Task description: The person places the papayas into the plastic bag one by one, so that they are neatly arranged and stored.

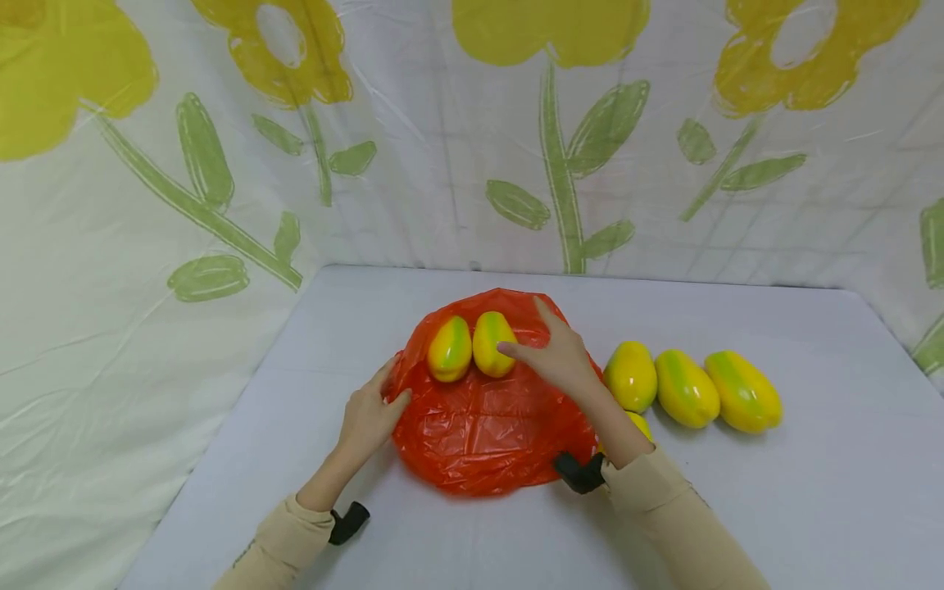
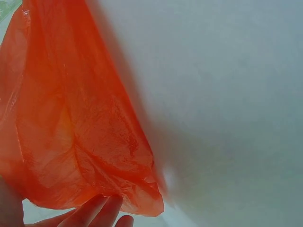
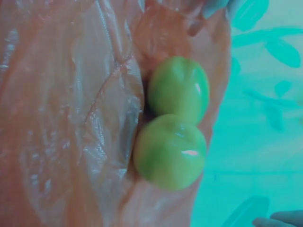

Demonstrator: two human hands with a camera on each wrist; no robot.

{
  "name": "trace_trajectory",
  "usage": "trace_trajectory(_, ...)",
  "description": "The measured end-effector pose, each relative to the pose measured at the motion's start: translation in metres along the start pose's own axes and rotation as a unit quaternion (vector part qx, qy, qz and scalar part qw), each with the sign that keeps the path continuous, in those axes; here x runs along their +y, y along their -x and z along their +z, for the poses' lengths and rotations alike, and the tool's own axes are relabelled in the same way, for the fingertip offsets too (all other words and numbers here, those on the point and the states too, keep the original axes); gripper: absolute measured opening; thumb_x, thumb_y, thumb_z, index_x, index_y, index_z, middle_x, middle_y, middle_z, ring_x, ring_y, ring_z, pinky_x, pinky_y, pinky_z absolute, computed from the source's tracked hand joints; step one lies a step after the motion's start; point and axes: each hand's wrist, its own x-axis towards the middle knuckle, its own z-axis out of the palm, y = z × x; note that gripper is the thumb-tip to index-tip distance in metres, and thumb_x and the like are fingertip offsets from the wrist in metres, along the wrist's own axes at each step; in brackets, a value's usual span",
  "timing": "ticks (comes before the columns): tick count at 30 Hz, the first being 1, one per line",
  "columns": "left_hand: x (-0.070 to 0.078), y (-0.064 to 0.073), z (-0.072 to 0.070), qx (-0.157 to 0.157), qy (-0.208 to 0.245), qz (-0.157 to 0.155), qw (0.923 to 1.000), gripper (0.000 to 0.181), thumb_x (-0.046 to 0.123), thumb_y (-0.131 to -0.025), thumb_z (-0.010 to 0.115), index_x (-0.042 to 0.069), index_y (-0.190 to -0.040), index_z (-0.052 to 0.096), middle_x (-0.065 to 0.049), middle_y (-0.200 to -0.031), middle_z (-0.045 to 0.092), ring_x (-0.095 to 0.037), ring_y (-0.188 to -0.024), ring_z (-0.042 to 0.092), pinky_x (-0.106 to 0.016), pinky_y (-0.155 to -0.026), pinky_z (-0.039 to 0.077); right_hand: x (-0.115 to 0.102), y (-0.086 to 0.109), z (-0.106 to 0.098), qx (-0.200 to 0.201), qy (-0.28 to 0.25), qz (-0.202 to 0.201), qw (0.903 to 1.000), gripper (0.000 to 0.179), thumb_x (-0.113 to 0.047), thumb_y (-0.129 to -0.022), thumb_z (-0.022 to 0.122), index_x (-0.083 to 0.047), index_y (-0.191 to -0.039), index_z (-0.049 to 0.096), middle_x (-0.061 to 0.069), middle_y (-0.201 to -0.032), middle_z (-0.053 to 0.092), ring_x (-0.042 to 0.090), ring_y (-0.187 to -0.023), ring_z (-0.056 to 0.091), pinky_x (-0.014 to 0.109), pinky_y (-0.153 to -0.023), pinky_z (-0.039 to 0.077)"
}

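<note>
An orange-red plastic bag lies spread on the table, with two yellow-green papayas side by side on its far part. At the bag's left edge my left hand touches the plastic, thumb and fingers apart; the left wrist view has its fingertips against the bag's side. My right hand reaches over the bag's right side with thumb and fingers spread wide. Its thumb overlaps the right papaya in the head view; contact is unclear. Both papayas show in the right wrist view.
Right of the bag, three more papayas stand in a row on the white table. Another papaya is partly hidden by my right forearm. A flower-printed sheet hangs behind the table and along its left.
</note>
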Motion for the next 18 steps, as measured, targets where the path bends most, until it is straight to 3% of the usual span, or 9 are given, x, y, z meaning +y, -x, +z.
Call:
trace_trajectory(10,0.003,-0.001,0.0,-0.005,-0.004,-0.007,1.0,0.057,0.012,-0.092,0.057,0.0,-0.146,0.04,-0.027,-0.131,0.055,-0.031,-0.085,0.06,-0.032,-0.064,0.054,0.006,0.031,-0.01,-0.007,-0.02,-0.037,0.9991,0.096,-0.046,-0.085,0.071,-0.019,-0.157,0.015,0.014,-0.158,0.024,0.039,-0.141,0.025,0.061,-0.104,0.033)
trace_trajectory(18,0.003,-0.001,0.0,-0.004,-0.006,-0.006,0.9999,0.057,0.012,-0.093,0.057,0.0,-0.146,0.041,-0.027,-0.13,0.056,-0.028,-0.082,0.059,-0.029,-0.061,0.052,0.015,0.056,-0.014,-0.003,0.004,-0.041,0.9991,0.092,-0.04,-0.086,0.072,-0.014,-0.157,0.019,0.016,-0.157,0.028,0.04,-0.139,0.028,0.06,-0.102,0.036)
